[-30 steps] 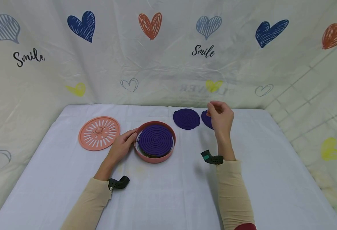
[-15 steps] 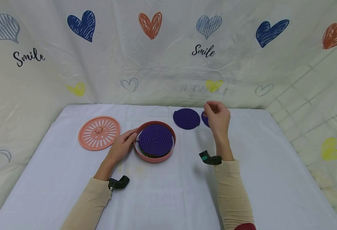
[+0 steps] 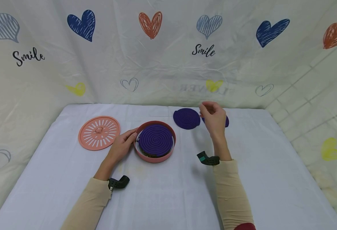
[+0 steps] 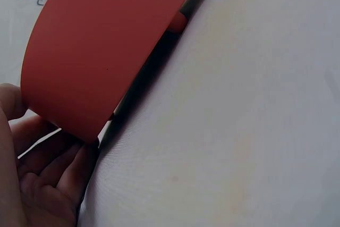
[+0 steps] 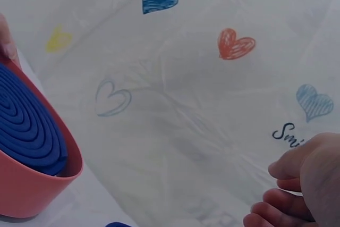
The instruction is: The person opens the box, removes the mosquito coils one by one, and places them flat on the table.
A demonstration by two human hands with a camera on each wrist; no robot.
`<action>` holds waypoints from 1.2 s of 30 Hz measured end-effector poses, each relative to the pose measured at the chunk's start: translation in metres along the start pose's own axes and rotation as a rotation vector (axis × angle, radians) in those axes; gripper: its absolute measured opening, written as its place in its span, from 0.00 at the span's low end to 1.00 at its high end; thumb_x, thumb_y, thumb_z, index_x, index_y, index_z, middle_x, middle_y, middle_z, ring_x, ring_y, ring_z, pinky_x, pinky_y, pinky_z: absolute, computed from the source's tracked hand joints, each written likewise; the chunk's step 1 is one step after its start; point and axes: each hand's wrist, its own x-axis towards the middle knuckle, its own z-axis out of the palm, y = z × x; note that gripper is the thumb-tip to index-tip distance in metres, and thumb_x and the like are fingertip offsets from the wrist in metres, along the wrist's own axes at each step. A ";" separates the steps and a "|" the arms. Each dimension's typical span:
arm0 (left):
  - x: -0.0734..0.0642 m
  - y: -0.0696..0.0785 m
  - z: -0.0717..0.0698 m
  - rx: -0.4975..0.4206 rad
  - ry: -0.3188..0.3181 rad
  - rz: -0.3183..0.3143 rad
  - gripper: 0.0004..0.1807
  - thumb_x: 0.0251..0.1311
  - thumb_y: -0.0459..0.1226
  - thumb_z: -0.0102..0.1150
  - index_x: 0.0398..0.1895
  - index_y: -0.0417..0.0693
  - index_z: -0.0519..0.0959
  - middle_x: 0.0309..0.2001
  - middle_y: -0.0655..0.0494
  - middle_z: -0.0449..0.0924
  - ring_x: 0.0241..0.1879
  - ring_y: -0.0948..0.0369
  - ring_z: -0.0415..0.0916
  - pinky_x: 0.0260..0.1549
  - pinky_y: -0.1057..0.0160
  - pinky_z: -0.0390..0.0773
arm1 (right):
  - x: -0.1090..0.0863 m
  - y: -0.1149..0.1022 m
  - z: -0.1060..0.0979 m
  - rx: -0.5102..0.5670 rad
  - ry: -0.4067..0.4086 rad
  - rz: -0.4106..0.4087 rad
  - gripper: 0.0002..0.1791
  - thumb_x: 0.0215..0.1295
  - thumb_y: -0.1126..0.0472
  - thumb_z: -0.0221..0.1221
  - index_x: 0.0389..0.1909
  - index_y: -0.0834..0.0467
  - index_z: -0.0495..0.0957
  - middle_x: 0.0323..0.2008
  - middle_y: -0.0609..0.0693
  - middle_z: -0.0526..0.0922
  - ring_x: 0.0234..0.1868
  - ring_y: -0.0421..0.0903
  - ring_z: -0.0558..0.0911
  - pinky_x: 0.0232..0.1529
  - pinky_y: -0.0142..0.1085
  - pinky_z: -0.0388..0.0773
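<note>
Left hand pinches the wall of your round salmon-pink dish; a flat purple spiral coil lies inside. Right hand, fingers loosely curled, seemingly bare, hovers by a partly hidden matching coil. Seating step, apparently; next likely wants gentle centring.

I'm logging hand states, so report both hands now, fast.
Left hand: holding the reddish round box by its side.
Right hand: open, loosely curled, nothing visible in it.

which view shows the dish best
The head view: it looks down into the dish and keeps it all in frame. The left wrist view shows only its outside, close up and cropped; the right wrist view has it cut off at the left edge.
</note>
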 end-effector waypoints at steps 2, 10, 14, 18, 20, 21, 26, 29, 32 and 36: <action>0.000 0.001 0.000 -0.002 0.002 0.001 0.26 0.73 0.56 0.49 0.67 0.57 0.76 0.64 0.54 0.79 0.70 0.54 0.70 0.71 0.47 0.67 | -0.002 -0.003 0.001 0.004 -0.013 -0.012 0.16 0.66 0.66 0.62 0.49 0.73 0.80 0.30 0.44 0.83 0.27 0.32 0.81 0.32 0.25 0.83; 0.000 0.001 0.000 -0.007 0.000 0.005 0.25 0.73 0.55 0.49 0.67 0.57 0.76 0.64 0.54 0.79 0.70 0.54 0.70 0.71 0.47 0.67 | 0.001 0.006 0.006 -0.013 -0.030 0.006 0.15 0.66 0.66 0.62 0.48 0.73 0.81 0.28 0.40 0.82 0.27 0.42 0.84 0.32 0.27 0.84; 0.000 0.001 -0.001 -0.006 0.001 0.011 0.25 0.73 0.54 0.49 0.67 0.56 0.76 0.64 0.54 0.79 0.70 0.54 0.70 0.71 0.47 0.67 | 0.007 0.021 0.008 -0.028 -0.033 0.009 0.15 0.65 0.63 0.64 0.48 0.68 0.82 0.29 0.37 0.82 0.29 0.44 0.85 0.32 0.27 0.84; 0.000 0.001 -0.001 -0.002 0.002 0.013 0.25 0.74 0.54 0.49 0.67 0.55 0.76 0.64 0.53 0.79 0.70 0.54 0.70 0.71 0.47 0.67 | 0.009 0.029 0.010 -0.047 -0.046 -0.013 0.15 0.65 0.58 0.65 0.48 0.65 0.83 0.30 0.43 0.83 0.30 0.43 0.85 0.34 0.30 0.86; 0.000 0.001 -0.001 0.005 0.003 0.012 0.25 0.74 0.54 0.49 0.67 0.55 0.76 0.64 0.53 0.79 0.70 0.53 0.71 0.71 0.46 0.67 | 0.009 0.030 0.011 -0.055 -0.055 -0.024 0.16 0.65 0.57 0.65 0.48 0.65 0.83 0.33 0.49 0.85 0.30 0.42 0.85 0.34 0.30 0.86; 0.000 0.001 -0.001 0.008 0.004 0.012 0.25 0.74 0.54 0.49 0.67 0.55 0.76 0.64 0.53 0.79 0.70 0.53 0.71 0.71 0.46 0.67 | 0.009 0.030 0.012 -0.059 -0.059 -0.029 0.16 0.65 0.57 0.65 0.47 0.64 0.83 0.34 0.51 0.85 0.30 0.42 0.85 0.34 0.29 0.86; 0.000 0.001 -0.001 0.016 0.002 0.008 0.25 0.74 0.54 0.48 0.67 0.56 0.76 0.64 0.53 0.79 0.70 0.53 0.70 0.71 0.46 0.67 | 0.007 0.030 0.015 -0.068 -0.080 -0.044 0.16 0.66 0.57 0.65 0.47 0.65 0.83 0.38 0.59 0.86 0.29 0.41 0.85 0.33 0.27 0.85; 0.001 -0.001 -0.001 0.014 0.000 0.011 0.25 0.74 0.54 0.48 0.68 0.56 0.76 0.65 0.53 0.78 0.70 0.53 0.70 0.72 0.46 0.66 | 0.006 0.030 0.016 -0.060 -0.095 -0.050 0.16 0.66 0.58 0.65 0.48 0.66 0.82 0.38 0.60 0.86 0.30 0.43 0.85 0.33 0.28 0.85; 0.001 0.000 -0.001 0.009 -0.001 0.010 0.25 0.74 0.54 0.48 0.67 0.56 0.76 0.65 0.53 0.78 0.70 0.53 0.70 0.71 0.46 0.67 | 0.004 0.030 0.018 -0.066 -0.105 -0.056 0.16 0.66 0.59 0.65 0.48 0.66 0.82 0.39 0.61 0.86 0.32 0.48 0.86 0.33 0.30 0.86; 0.000 0.000 0.000 0.007 -0.005 -0.001 0.26 0.74 0.55 0.48 0.67 0.56 0.76 0.65 0.54 0.78 0.70 0.54 0.70 0.71 0.46 0.67 | 0.003 0.030 0.020 -0.103 -0.115 -0.062 0.16 0.66 0.58 0.65 0.48 0.65 0.82 0.41 0.62 0.87 0.32 0.50 0.86 0.32 0.29 0.85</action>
